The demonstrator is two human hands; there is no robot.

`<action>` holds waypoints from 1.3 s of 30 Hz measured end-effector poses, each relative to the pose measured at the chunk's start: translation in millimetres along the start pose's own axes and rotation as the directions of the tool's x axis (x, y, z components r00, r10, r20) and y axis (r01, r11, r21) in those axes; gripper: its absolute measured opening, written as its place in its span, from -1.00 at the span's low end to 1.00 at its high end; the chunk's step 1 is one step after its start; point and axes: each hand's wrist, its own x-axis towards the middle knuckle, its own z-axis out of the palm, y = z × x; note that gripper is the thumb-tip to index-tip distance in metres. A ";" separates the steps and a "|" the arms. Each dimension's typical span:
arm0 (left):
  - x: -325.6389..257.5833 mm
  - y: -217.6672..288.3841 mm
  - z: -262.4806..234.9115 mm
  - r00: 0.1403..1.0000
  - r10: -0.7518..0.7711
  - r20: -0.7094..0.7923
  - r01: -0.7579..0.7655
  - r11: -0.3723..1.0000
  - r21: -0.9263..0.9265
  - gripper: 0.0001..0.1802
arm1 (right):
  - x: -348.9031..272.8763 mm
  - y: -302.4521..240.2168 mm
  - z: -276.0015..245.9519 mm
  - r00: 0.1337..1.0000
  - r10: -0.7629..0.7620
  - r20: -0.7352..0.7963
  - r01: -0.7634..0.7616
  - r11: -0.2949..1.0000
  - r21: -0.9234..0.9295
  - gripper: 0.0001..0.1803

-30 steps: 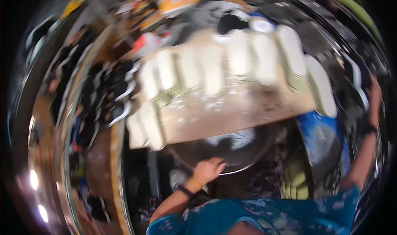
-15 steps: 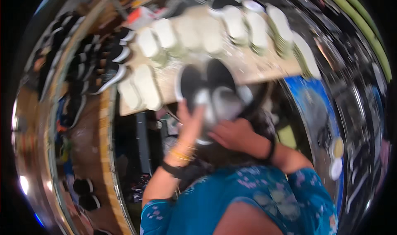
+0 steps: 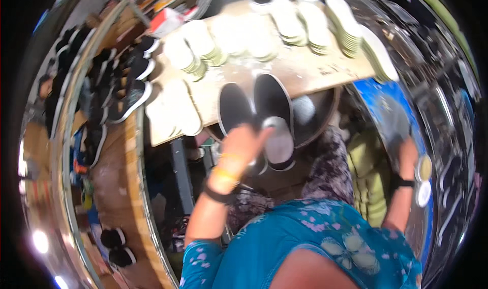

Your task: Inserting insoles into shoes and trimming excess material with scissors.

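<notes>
A pair of black slip-on shoes with white sole edges lies in front of me, toes pointing away: the left shoe (image 3: pixel 234 104) and the right shoe (image 3: pixel 273 98). My left hand (image 3: pixel 242 145) is closed around the heel end of the left shoe, and one finger stretches across to the opening of the right shoe. Pale lining shows inside the right shoe. Far to the right, my right hand (image 3: pixel 407 154) is over a blue-edged surface (image 3: pixel 373 98), beside a blurred grey patch (image 3: pixel 395 123). Motion smears its fingers, and whether it holds anything is unclear.
Stacks of pale insoles (image 3: pixel 203 42) line the wooden board (image 3: pixel 315 80) beyond the shoes. Dark shoes (image 3: pixel 134 100) fill a rack on the left. A round dark pan-like thing (image 3: pixel 317 121) sits under the board's edge. Two round lids (image 3: pixel 423 195) lie near my right wrist.
My right hand has left the shoes and moved far right to the blue-edged surface. My left hand remains at the shoes, its finger now reaching across to the right one.
</notes>
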 end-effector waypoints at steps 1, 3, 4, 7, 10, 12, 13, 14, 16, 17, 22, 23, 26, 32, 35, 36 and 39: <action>6.3 6.0 7.8 0.998 0.042 0.055 -0.042 0.999 -0.008 -0.26 | 4.7 23.8 18.5 0.997 0.068 0.028 -0.066 0.995 -0.073 -0.63; 16.7 11.3 27.1 0.999 0.044 0.030 -0.043 0.999 -0.026 -0.41 | 9.5 44.2 56.7 0.990 0.088 0.112 -0.065 0.978 -0.201 -0.68; 20.1 8.0 33.6 0.999 0.036 -0.005 -0.036 0.999 -0.020 -0.41 | 7.1 48.8 69.4 0.999 0.046 0.017 -0.041 0.978 -0.207 -0.72; 22.3 -4.6 47.1 0.997 0.033 -0.070 -0.031 0.999 0.038 -0.62 | 6.2 45.5 78.2 0.997 0.017 -0.070 -0.029 0.985 -0.171 -0.73; 23.3 -15.2 52.3 0.991 0.058 -0.118 -0.058 0.998 0.003 -0.63 | 8.9 43.7 57.8 0.984 -0.113 -0.136 0.104 0.992 -0.070 -0.77; 24.0 -21.0 53.7 0.987 0.077 -0.140 -0.083 0.996 -0.041 -0.47 | 11.4 51.9 45.6 0.986 -0.032 -0.163 0.005 0.986 -0.165 -0.73; 22.5 -24.1 53.8 0.979 0.105 -0.173 -0.116 0.991 -0.059 -0.48 | 12.4 58.3 42.6 0.989 0.034 -0.144 -0.054 0.990 -0.134 -0.70; 18.3 -28.2 53.0 0.968 0.126 -0.218 -0.134 0.991 -0.021 -0.49 | 14.4 63.0 43.5 0.980 0.109 -0.168 -0.128 0.985 -0.111 -0.67; 6.0 -38.4 48.9 0.944 0.196 -0.265 -0.200 0.980 0.012 -0.53 | 16.4 73.2 51.8 0.983 0.176 -0.044 -0.178 0.983 -0.037 -0.66; -1.6 -46.0 44.0 0.912 0.278 -0.302 -0.286 0.958 0.017 -0.59 | 17.8 76.8 58.2 0.990 0.130 -0.057 -0.133 0.990 -0.050 -0.64; -39.0 -79.1 9.9 0.728 0.366 -0.579 -0.571 0.791 -0.218 -0.78 | 31.1 87.7 71.8 0.982 0.040 -0.187 -0.034 0.999 0.038 -0.53; -44.6 -84.6 1.8 0.807 0.317 -0.499 -0.515 0.790 -0.331 -0.75 | 35.0 87.6 67.7 0.968 0.066 -0.240 -0.052 0.996 0.066 -0.48; -57.5 -99.7 -21.6 0.878 0.345 -0.331 -0.466 0.773 -0.430 -0.64 | 44.4 68.9 44.6 0.915 0.145 -0.376 -0.094 0.984 0.148 -0.38; -82.8 -114.7 -21.4 0.939 0.266 -0.217 -0.338 0.604 -0.721 -0.63 | -7.7 -62.7 -35.8 0.846 -0.530 0.055 -0.162 -0.157 0.974 -0.47; -91.7 -117.6 -12.2 0.957 0.224 -0.185 -0.275 0.496 -0.824 -0.63 | -72.6 -158.0 -68.6 0.521 -0.842 0.137 -0.333 -0.053 0.941 -0.50; -94.2 -118.4 -10.2 0.960 0.221 -0.170 -0.257 0.466 -0.846 -0.63 | -86.8 -191.1 -77.2 0.394 -0.911 0.121 -0.181 0.052 0.982 -0.49; -100.3 -119.6 -5.4 0.970 0.211 -0.118 -0.191 0.363 -0.912 -0.62 | -133.5 -250.7 -94.7 0.388 -0.909 -0.154 0.439 0.035 0.898 -0.37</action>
